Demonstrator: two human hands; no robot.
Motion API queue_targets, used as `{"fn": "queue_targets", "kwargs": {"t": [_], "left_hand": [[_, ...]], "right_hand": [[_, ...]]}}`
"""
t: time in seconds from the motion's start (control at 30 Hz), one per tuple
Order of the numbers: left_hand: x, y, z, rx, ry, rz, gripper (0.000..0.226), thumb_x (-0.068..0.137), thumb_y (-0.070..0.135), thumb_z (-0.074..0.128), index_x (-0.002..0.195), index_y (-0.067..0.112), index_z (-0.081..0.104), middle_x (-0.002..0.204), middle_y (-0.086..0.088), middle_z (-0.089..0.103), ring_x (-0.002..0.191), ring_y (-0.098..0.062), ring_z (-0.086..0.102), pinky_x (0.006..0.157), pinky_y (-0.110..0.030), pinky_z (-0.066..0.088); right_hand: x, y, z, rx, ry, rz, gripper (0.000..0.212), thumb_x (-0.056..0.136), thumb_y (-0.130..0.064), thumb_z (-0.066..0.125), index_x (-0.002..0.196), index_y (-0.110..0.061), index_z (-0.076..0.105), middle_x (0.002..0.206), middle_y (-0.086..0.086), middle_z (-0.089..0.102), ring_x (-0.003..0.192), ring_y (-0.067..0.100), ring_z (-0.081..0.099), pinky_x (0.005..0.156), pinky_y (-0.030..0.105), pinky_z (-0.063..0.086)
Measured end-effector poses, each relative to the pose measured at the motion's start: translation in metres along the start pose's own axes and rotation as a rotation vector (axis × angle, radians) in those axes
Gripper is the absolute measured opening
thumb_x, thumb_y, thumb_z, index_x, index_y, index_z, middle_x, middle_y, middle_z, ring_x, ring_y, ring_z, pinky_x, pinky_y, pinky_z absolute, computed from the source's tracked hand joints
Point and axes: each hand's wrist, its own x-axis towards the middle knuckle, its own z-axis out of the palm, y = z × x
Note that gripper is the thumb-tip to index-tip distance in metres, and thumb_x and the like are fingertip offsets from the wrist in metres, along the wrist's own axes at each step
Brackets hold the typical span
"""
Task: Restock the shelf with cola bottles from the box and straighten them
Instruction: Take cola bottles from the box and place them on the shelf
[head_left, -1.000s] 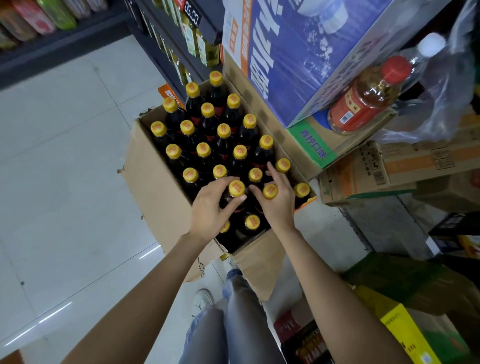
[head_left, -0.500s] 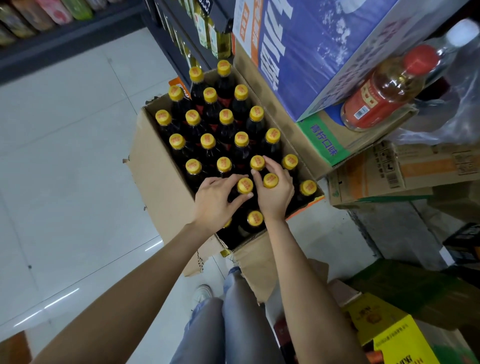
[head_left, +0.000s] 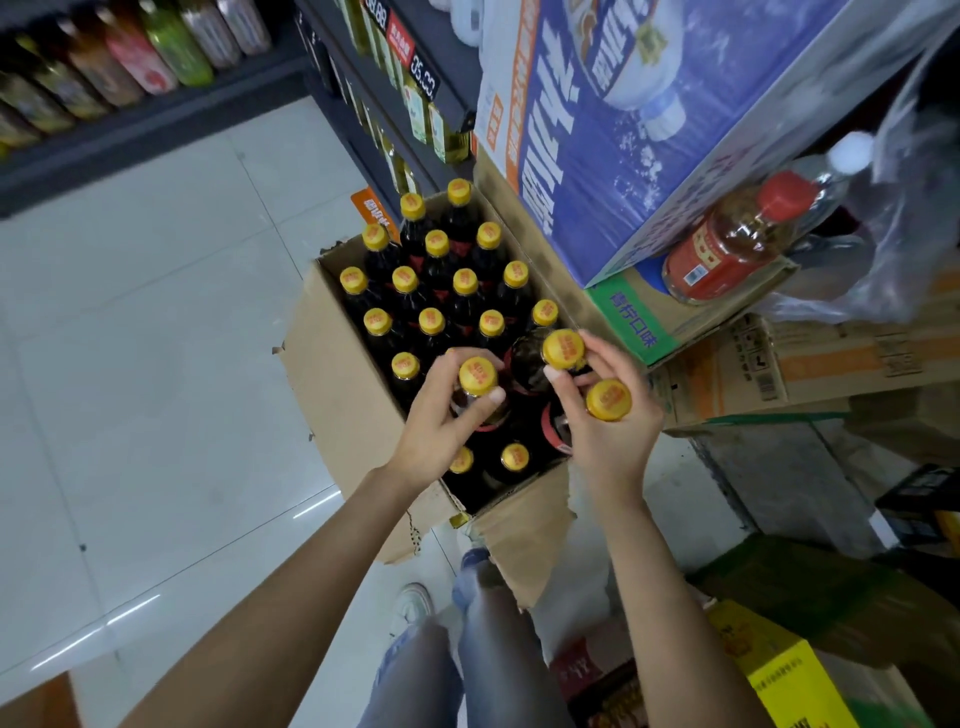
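An open cardboard box (head_left: 332, 374) on the floor holds several dark cola bottles with yellow caps (head_left: 436, 243). My left hand (head_left: 441, 421) grips the neck of one cola bottle (head_left: 478, 375), raised above the others. My right hand (head_left: 605, 415) holds two cola bottles by their necks: one cap (head_left: 563, 349) sits at my fingertips, the other cap (head_left: 608, 399) between my fingers nearer the palm. All three stand higher than the bottles left in the box.
A blue carton (head_left: 649, 119) and more cartons (head_left: 810, 364) are stacked right of the box, with a red-capped bottle (head_left: 727, 244) lying on them. Shelves with bottles (head_left: 415, 104) rise behind the box. Tiled floor (head_left: 156, 338) lies to the left. Yellow packs (head_left: 779, 675) sit bottom right.
Both hands have closed on bottle necks and lifted. Three bottles now stand above the rest in the box. The camera has moved closer and shifted.
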Motion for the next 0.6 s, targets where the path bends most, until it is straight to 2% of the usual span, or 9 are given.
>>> {"fn": "queue_targets", "kwargs": {"t": [0.07, 0.17, 0.3, 0.43, 0.6], "left_hand": [[0.013, 0.025, -0.001, -0.023, 0.050, 0.045, 0.015, 0.090, 0.032, 0.059, 0.097, 0.021, 0.054, 0.098, -0.006, 0.056, 0.094, -0.025, 0.054, 0.084, -0.043, 0.045], [0.032, 0.059, -0.006, 0.011, 0.020, 0.063, 0.015, 0.082, 0.027, 0.065, 0.088, 0.015, 0.058, 0.082, 0.003, 0.058, 0.079, -0.015, 0.056, 0.076, -0.032, 0.045], [0.036, 0.076, -0.011, 0.115, -0.059, 0.063, 0.048, 0.076, 0.040, 0.073, 0.120, 0.026, 0.063, 0.074, 0.022, 0.060, 0.080, -0.006, 0.056, 0.081, -0.027, 0.045], [0.027, 0.099, -0.014, 0.129, 0.018, 0.145, 0.049, 0.077, 0.045, 0.068, 0.120, 0.022, 0.066, 0.071, 0.014, 0.056, 0.074, -0.005, 0.047, 0.077, -0.026, 0.035], [0.014, 0.138, -0.044, 0.072, 0.161, 0.180, 0.045, 0.078, 0.037, 0.071, 0.119, 0.022, 0.064, 0.088, 0.006, 0.051, 0.086, 0.000, 0.050, 0.081, -0.015, 0.039]], "right_hand": [[0.011, -0.021, -0.008, 0.025, -0.033, -0.021, 0.039, 0.079, -0.015, 0.076, 0.115, -0.024, 0.063, 0.104, 0.003, 0.070, 0.088, 0.016, 0.067, 0.073, 0.030, 0.055], [0.028, -0.046, -0.017, 0.005, -0.089, -0.006, 0.037, 0.077, -0.015, 0.076, 0.111, -0.024, 0.063, 0.099, 0.004, 0.072, 0.084, 0.007, 0.066, 0.074, 0.023, 0.052], [0.040, -0.068, -0.024, -0.048, -0.199, 0.019, 0.039, 0.076, -0.012, 0.077, 0.110, -0.026, 0.063, 0.099, -0.011, 0.070, 0.093, 0.004, 0.067, 0.080, 0.020, 0.052], [0.048, -0.100, -0.027, -0.057, -0.272, -0.008, 0.040, 0.076, -0.008, 0.077, 0.108, -0.027, 0.063, 0.101, -0.020, 0.065, 0.101, 0.001, 0.065, 0.084, 0.021, 0.053], [0.063, -0.158, -0.015, -0.130, -0.397, -0.096, 0.046, 0.079, -0.015, 0.075, 0.122, -0.020, 0.061, 0.109, -0.020, 0.062, 0.106, -0.011, 0.058, 0.087, 0.009, 0.045]]}}
